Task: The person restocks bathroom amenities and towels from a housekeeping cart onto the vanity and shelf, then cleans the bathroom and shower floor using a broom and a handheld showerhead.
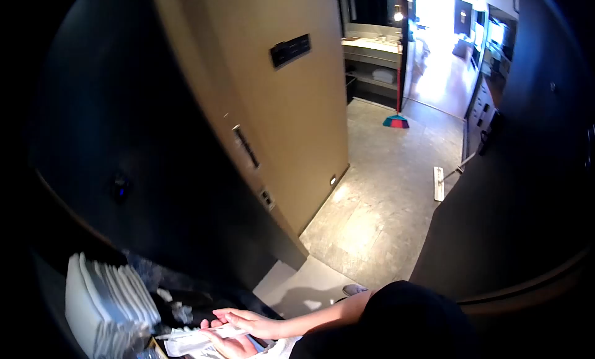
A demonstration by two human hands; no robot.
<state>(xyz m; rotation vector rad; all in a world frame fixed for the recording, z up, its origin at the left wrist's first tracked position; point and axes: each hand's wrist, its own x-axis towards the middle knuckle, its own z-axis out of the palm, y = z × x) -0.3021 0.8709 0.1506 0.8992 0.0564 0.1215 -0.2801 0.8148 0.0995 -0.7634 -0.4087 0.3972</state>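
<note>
My right hand [257, 323] reaches across from the right, its fingers laid over slim white packets [185, 343]. Below it, my left hand [232, 346] is turned partly palm up, with the packets between its fingers and thumb. What is printed on the packets is too small to read. Just left of both hands stands a stack of folded white towels [111, 300]. Small clear-wrapped items [181, 312] lie in a dark space beside the towels.
An open door [279, 111] stands ahead, with a doorway beside it. Inside, a broom [396, 121] leans by a washbasin counter [372, 46], and a flat mop [439, 184] rests at the right. A dark wall [514, 223] is on my right. A shoe [354, 289] shows below.
</note>
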